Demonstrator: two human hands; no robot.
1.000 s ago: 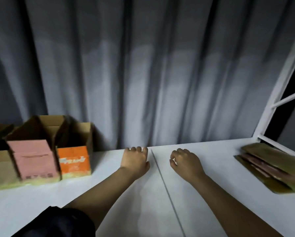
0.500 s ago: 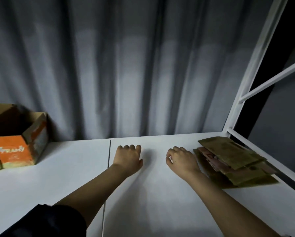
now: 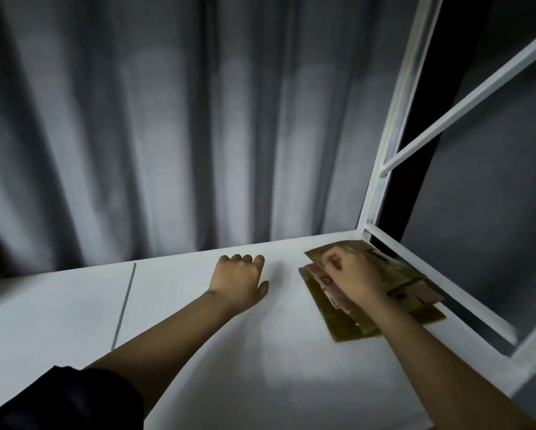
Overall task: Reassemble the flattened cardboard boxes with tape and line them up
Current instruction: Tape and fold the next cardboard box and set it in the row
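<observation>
1. While the right hand (image 3: 352,276) hovers over the stack of flattened brown cardboard boxes (image 3: 350,324), its fingers are curled; whether they grip a sheet, I cannot tell.
2. Left hand (image 3: 238,280) rests knuckles-up on the white tabletop (image 3: 198,352), holding nothing.
3. Several loose sheets lie under those fingers, so one pull could drag extras or scatter the pile toward the white frame (image 3: 440,283).

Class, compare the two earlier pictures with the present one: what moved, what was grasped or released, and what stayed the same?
The right hand moved rightward from the white table onto the stack of flattened brown cardboard boxes; whether it grips a sheet yet is unclear. The view swung right, so the assembled boxes left the frame. The left hand stayed resting on the table, fingers curled, holding nothing.
</observation>
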